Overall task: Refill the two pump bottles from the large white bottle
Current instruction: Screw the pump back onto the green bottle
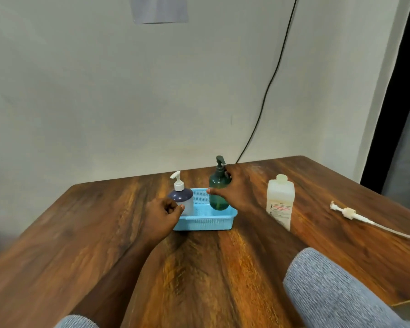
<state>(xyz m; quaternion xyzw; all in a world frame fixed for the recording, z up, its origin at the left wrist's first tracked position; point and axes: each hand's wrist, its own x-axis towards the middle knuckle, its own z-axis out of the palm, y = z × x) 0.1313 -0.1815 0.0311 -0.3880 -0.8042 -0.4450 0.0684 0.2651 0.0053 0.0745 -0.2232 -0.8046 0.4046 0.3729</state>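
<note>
Standing upright in a light blue perforated plastic basket (205,222) on the wooden tabletop (199,268), the translucent green pump bottle (218,192) sat inside the right hand (234,189), whose grip curled around its right side. The left hand (162,215), fingers curled, pressed against the dark blue white-pumped bottle (181,197); whether its grip held it I could not tell. The large white bottle (280,201), uncapped, stood just right of the basket.
</note>
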